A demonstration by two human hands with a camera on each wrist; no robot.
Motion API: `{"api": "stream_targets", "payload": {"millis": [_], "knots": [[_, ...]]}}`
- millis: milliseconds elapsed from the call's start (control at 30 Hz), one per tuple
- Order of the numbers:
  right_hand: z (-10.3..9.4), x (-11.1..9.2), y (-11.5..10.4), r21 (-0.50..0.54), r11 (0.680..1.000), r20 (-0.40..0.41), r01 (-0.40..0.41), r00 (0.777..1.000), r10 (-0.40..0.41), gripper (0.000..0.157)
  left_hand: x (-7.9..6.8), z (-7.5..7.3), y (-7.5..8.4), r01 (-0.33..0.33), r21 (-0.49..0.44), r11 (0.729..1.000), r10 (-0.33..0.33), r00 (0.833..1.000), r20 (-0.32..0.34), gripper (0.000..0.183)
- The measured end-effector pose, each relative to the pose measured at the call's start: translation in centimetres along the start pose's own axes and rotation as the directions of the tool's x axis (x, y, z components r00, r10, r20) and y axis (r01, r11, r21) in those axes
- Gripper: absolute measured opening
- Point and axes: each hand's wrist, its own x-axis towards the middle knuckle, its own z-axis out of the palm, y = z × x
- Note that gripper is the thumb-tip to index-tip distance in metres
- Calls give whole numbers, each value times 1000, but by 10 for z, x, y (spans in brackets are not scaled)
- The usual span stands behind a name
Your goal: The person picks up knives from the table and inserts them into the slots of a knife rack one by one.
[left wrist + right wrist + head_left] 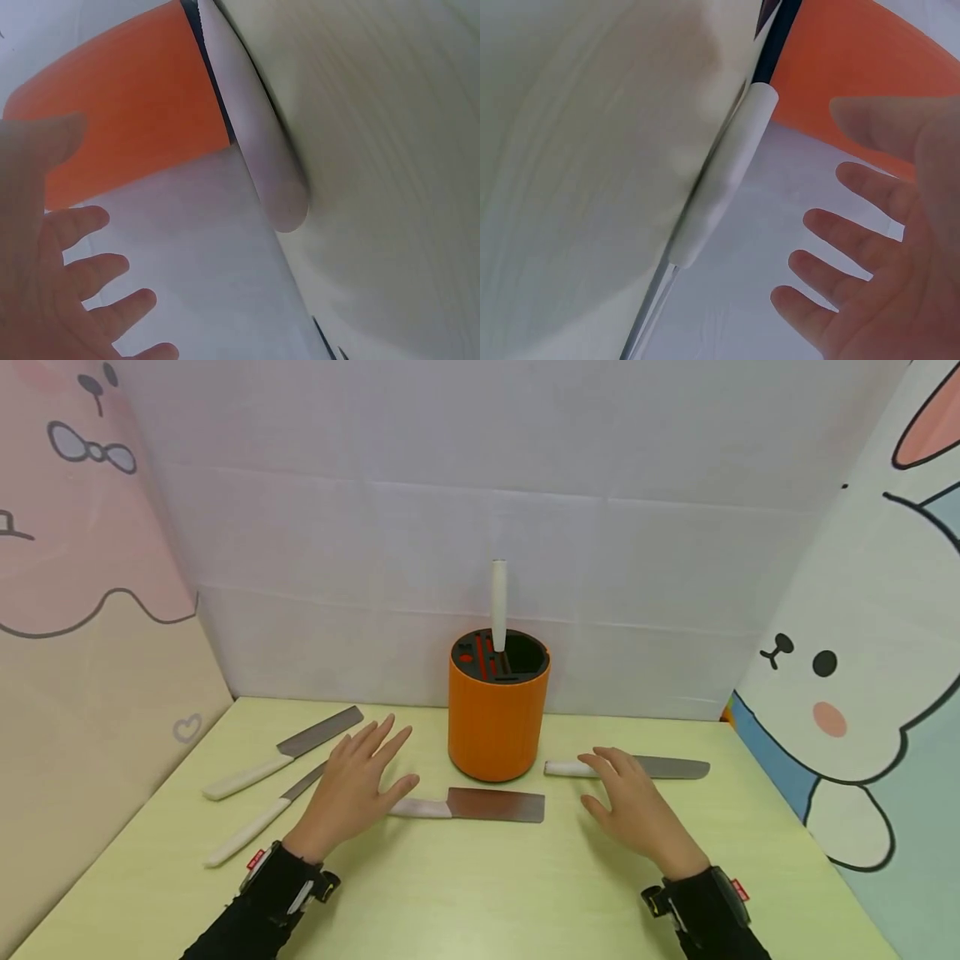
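Fingers spread, my left hand (352, 793) hovers near the white handle of a cleaver (497, 805) lying in front of an orange knife block (497, 727). That handle (255, 135) shows close up in the left wrist view, apart from the fingers. My right hand (626, 806) is held above a knife (671, 767) to the right of the block, its fingers extended and partly covering it. In the right wrist view this knife's white handle (727, 172) sits apart from the palm. Neither hand holds anything. One white handle (498, 606) stands upright in the block's slotted black top.
On the table's left lie a broad-bladed knife (322, 732) and a narrower knife (251, 831), whose blade is partly hidden by the left hand. A white cloth wall (337, 552) rises behind the pale yellow table (465, 893). Printed panels stand at both sides.
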Motion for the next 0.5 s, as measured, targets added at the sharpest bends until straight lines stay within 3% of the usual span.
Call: {"api": "stream_targets", "payload": {"millis": [367,500], "knots": [[6,0,14,-89,996,1,4,1000,-4,61,1,1,2,1,29,1000,-2,999,35,70],[8,5,22,-94,995,43,16,999,-12,61,0,1,3,1,31,1000,-2,999,34,70]]}}
